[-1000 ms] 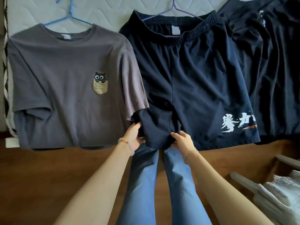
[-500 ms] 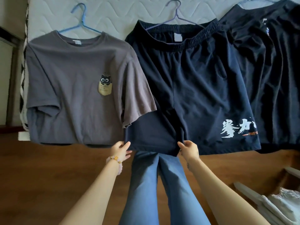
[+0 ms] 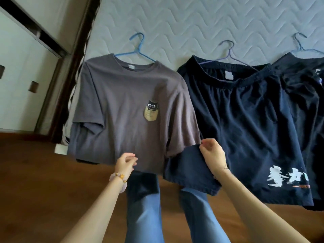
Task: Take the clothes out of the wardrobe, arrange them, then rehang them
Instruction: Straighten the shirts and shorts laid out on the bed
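Pinching the grey T-shirt's [image 3: 122, 109] hem is the left hand [image 3: 125, 162]. Her right hand [image 3: 213, 156] grips the navy shorts' [image 3: 245, 123] leg, lifted.

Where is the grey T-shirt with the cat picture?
In the head view, the grey T-shirt lies left of centre on the quilted mattress, on a blue hanger, beside the navy shorts.

Brown wood floor [image 3: 35, 181], quilted pale mattress [image 3: 192, 20], white cabinet [image 3: 19, 81] at left
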Demonstrator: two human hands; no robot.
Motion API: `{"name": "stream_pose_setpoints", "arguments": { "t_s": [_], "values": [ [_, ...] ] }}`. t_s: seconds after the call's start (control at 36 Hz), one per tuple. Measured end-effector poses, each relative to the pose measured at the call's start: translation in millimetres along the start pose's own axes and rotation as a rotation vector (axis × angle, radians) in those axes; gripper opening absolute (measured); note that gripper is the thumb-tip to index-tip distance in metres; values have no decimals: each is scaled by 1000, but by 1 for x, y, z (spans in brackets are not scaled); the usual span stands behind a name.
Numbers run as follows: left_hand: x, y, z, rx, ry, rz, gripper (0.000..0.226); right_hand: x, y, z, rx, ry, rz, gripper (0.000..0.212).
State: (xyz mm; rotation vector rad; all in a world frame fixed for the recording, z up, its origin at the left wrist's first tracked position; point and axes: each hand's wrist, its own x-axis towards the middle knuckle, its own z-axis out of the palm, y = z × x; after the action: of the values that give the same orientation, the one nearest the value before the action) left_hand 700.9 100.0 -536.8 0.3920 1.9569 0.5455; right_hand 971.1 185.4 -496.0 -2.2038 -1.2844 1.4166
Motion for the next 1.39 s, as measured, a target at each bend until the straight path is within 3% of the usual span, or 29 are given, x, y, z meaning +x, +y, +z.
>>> {"name": "stream_pose_setpoints", "arguments": {
  "t_s": [0.17,0.36,0.56,0.64,0.78,0.94,1.14,1.39],
  "values": [
    [84,79,-71,86,77,235,9,59,-92,47,-37,41,-102,30],
    [198,191,-133,400,300,500,35,144,-178,101,-278,75,-241,43],
    [282,242,-154,668,285,390,58,198,-203,112,-427,85,-167,51],
    [308,253,-154,711,278,326,52,213,-204,115,-508,164,-151,48],
    [336,255,-163,870,342,382,41,235,-211,117,-719,268,-113,42],
    [350,255,-161,756,406,314,33,253,-219,107,-769,204,-106,25],
    [370,268,-177,720,361,427,17,268,-241,97,-838,168,-91,21],
    [417,384,-176,548,476,599,16,332,-316,76,-669,369,-197,23]
  ]
}}
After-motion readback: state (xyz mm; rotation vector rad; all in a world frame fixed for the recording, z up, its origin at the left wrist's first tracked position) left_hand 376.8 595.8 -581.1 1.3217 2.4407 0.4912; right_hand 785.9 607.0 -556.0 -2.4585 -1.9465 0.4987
